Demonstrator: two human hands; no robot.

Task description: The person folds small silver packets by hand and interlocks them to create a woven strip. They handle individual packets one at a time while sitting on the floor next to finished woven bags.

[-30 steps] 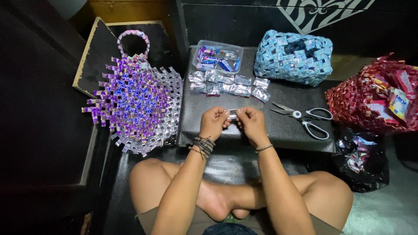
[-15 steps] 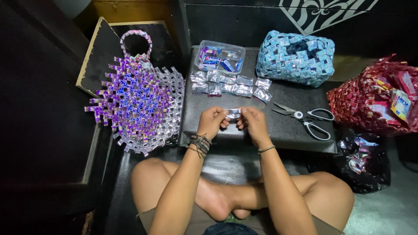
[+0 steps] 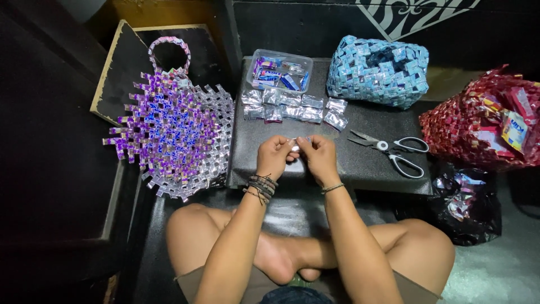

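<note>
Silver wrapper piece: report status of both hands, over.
Left hand and right hand both pinch the silver wrapper piece over the black board. Scissors lie right, apart. Nothing in the way.

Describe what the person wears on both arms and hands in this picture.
Both forearms are bare, with no sleeves and no gloves. The left hand has a stack of dark cord and bead bracelets at its wrist. The right hand has one thin, pale bracelet at its wrist. No rings can be made out.
</note>
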